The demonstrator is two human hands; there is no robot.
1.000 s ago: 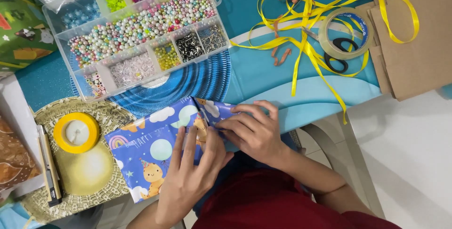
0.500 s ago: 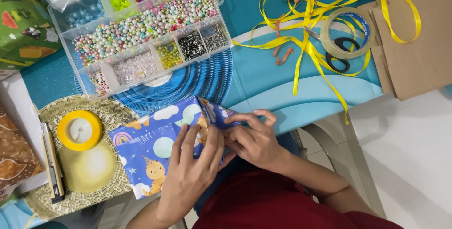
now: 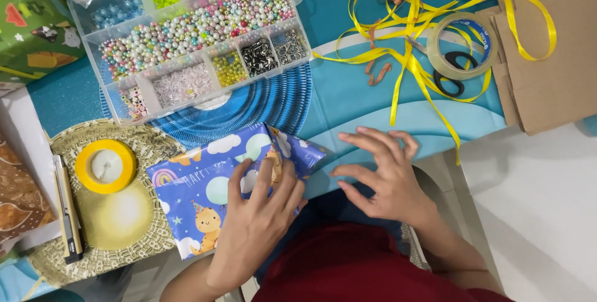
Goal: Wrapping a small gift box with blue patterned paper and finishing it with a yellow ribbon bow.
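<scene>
Where bead box (image 3: 193, 35) looms, ribbon (image 3: 410, 41) beside.

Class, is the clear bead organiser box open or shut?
Cannot tell: the bead organiser box is clear, so its beads show either way, and no raised lid is visible.

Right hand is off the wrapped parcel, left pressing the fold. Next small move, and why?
Probably reach the right hand up to the clear tape roll. The left hand lies flat on the blue wrapped parcel, pinning the folded end, while the right hand hovers open over the table, holding nothing. No tape shows on that fold, so it likely needs fixing before the left hand lets go.
</scene>
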